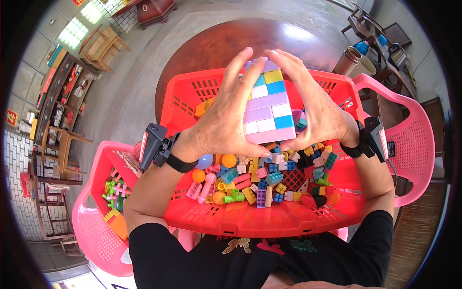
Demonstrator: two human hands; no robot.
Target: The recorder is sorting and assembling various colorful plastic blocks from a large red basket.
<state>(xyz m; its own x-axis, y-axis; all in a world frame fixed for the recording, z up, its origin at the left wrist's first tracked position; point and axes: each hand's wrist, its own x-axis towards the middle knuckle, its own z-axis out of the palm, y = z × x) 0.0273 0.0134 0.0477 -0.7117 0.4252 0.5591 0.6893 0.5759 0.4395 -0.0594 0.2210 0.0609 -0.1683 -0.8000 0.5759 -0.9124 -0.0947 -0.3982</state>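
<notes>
Above the red basket (269, 221), left hand (226, 120) and right hand (320, 113) clasp an upright block wall (267, 108) (long axis vertical).

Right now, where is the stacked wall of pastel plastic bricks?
The stacked wall of pastel plastic bricks sits mid-picture, clasped between both hands, above the red plastic basket.

block wall (267, 106) sides: hidden by hands | basket (250, 219) floor: mostly under bricks

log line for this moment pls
left hand + right hand: gripping pastel plastic brick block | above red plastic basket of loose bricks
</notes>
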